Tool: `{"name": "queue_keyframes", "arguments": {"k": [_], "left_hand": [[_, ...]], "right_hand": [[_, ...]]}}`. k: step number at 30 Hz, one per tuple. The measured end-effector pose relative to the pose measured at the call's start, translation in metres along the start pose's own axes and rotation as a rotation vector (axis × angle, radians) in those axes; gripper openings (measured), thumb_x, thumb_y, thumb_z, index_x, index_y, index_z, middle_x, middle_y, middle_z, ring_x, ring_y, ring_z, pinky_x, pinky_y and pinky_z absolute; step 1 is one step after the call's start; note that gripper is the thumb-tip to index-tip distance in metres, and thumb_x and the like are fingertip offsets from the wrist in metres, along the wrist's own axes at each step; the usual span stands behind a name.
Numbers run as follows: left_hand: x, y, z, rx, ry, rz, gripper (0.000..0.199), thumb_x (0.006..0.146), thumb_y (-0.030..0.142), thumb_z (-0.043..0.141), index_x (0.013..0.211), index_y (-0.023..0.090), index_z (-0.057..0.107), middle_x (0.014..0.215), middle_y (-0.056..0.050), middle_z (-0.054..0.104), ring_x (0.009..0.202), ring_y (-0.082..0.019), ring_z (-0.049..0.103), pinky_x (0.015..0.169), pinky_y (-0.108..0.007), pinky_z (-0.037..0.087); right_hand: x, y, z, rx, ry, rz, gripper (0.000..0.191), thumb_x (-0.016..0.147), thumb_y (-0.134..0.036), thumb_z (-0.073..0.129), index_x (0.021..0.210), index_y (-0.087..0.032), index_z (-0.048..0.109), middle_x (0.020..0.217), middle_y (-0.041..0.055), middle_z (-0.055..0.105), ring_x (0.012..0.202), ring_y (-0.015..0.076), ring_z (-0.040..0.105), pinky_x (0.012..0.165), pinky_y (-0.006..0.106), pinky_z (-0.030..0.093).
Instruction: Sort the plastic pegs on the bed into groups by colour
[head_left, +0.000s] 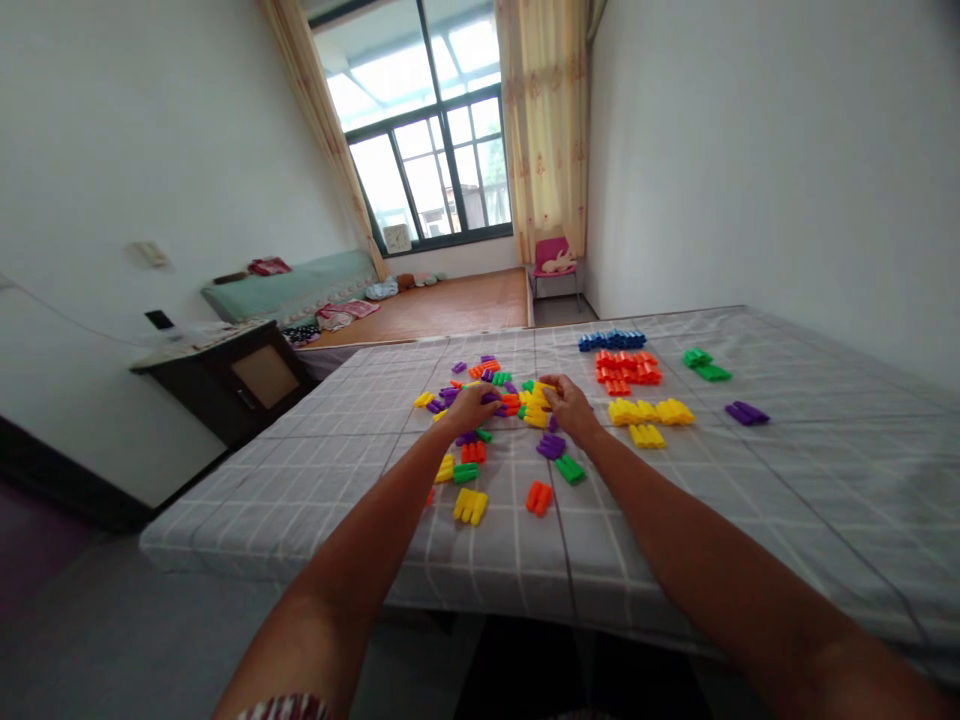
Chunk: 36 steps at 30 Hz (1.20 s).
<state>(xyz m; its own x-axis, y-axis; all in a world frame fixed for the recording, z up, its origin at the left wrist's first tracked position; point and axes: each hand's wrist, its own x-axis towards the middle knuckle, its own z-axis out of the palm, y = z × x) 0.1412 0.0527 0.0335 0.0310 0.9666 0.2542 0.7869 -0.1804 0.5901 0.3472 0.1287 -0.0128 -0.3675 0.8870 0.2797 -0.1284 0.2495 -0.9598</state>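
A mixed pile of small ribbed plastic building blocks lies between my hands on the cloth-covered table (360, 440). My left hand (471, 408) is at the pile's left side, fingers curled round a purple plastic block (490, 398). At the right side, my right hand (568, 402) pinches a yellow plastic block (543, 393) just above other yellow ones (535, 416). Closer to me are a purple block (551, 445), a green block (570, 469), an orange block (538, 498) and a yellow block (470, 506). Part of the pile is hidden behind my fingers.
Sorted by colour on the right are blue blocks (611, 341), orange blocks (628, 370), yellow blocks (651, 412), green blocks (706, 365) and a purple piece (747, 413). Beyond the table are a wooden platform (465, 300), a dark cabinet (251, 385) and a pink chair (551, 255).
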Motion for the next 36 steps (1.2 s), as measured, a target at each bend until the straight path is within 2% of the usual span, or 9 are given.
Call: {"name": "queue_keyframes", "arguments": {"k": [6,11,14,17,20,22,28,32,36], "left_hand": [[-0.025,-0.019,-0.027,0.270,0.030,0.070,0.032,0.071,0.015,0.065,0.102,0.021,0.071,0.108,-0.007,0.070,0.106,-0.025,0.062,0.098,-0.042,0.047],[-0.040,-0.036,-0.041,0.253,0.117,0.118,0.027,0.074,0.026,0.064,0.100,0.022,0.073,0.119,-0.008,0.066,0.116,-0.026,0.058,0.103,-0.046,0.044],[-0.042,-0.054,-0.057,0.164,0.135,0.069,0.027,0.075,0.034,0.062,0.096,0.022,0.073,0.117,-0.009,0.067,0.112,-0.026,0.060,0.099,-0.043,0.047],[-0.043,-0.077,-0.074,0.119,0.209,-0.030,0.030,0.072,0.040,0.062,0.094,0.022,0.073,0.115,-0.008,0.069,0.110,-0.027,0.061,0.097,-0.043,0.048],[-0.045,-0.097,-0.083,0.114,0.299,-0.107,0.030,0.071,0.037,0.060,0.093,0.022,0.073,0.111,-0.006,0.071,0.111,-0.026,0.061,0.102,-0.043,0.044],[-0.048,-0.107,-0.083,0.110,0.370,-0.139,0.029,0.071,0.033,0.056,0.092,0.021,0.073,0.110,-0.005,0.072,0.112,-0.026,0.061,0.104,-0.042,0.043],[-0.059,-0.124,-0.074,0.123,0.504,-0.206,0.028,0.070,0.026,0.051,0.087,0.021,0.072,0.106,-0.003,0.073,0.109,-0.025,0.063,0.104,-0.042,0.044],[-0.062,-0.128,-0.075,0.124,0.502,-0.193,0.029,0.071,0.027,0.050,0.089,0.021,0.072,0.104,-0.004,0.073,0.106,-0.025,0.064,0.101,-0.042,0.047],[-0.063,-0.123,-0.073,0.080,0.417,-0.175,0.030,0.075,0.031,0.050,0.092,0.019,0.071,0.103,-0.006,0.073,0.102,-0.025,0.065,0.096,-0.040,0.049]], "right_hand": [[-0.009,-0.013,0.003,0.210,-0.131,0.107,0.029,0.075,-0.041,0.064,0.099,-0.024,0.061,0.096,0.0014,0.061,0.082,0.0142,0.059,0.063,0.026,0.053],[-0.008,-0.042,-0.009,0.259,-0.135,0.090,0.040,0.068,-0.041,0.072,0.100,-0.023,0.059,0.090,0.0002,0.061,0.080,0.0127,0.059,0.068,0.025,0.050],[-0.007,-0.067,-0.056,-0.086,-0.098,-0.044,0.040,0.067,-0.033,0.071,0.104,-0.020,0.060,0.093,0.0033,0.063,0.082,0.0151,0.059,0.076,0.029,0.050],[-0.020,-0.087,-0.125,-0.512,-0.095,-0.143,0.041,0.069,-0.032,0.069,0.107,-0.019,0.060,0.105,0.0079,0.064,0.093,0.0195,0.060,0.085,0.034,0.048],[-0.047,-0.089,-0.185,-0.855,-0.235,-0.103,0.039,0.068,-0.033,0.070,0.104,-0.018,0.064,0.102,0.0081,0.066,0.093,0.0222,0.061,0.086,0.036,0.048],[-0.066,-0.083,-0.207,-0.998,-0.313,-0.070,0.037,0.068,-0.032,0.068,0.103,-0.018,0.067,0.104,0.0088,0.066,0.094,0.0233,0.062,0.087,0.037,0.048],[-0.093,-0.058,-0.213,-1.100,-0.248,-0.155,0.037,0.069,-0.031,0.067,0.104,-0.020,0.068,0.119,0.0112,0.065,0.113,0.0278,0.057,0.099,0.046,0.041],[-0.101,-0.045,-0.213,-1.063,-0.065,-0.058,0.030,0.070,-0.033,0.067,0.096,-0.019,0.067,0.108,0.0116,0.067,0.086,0.0232,0.066,0.080,0.040,0.053],[-0.100,-0.041,-0.209,-1.026,-0.059,0.015,0.025,0.070,-0.039,0.066,0.086,-0.019,0.067,0.095,0.0096,0.069,0.074,0.0203,0.066,0.070,0.035,0.054]]}}
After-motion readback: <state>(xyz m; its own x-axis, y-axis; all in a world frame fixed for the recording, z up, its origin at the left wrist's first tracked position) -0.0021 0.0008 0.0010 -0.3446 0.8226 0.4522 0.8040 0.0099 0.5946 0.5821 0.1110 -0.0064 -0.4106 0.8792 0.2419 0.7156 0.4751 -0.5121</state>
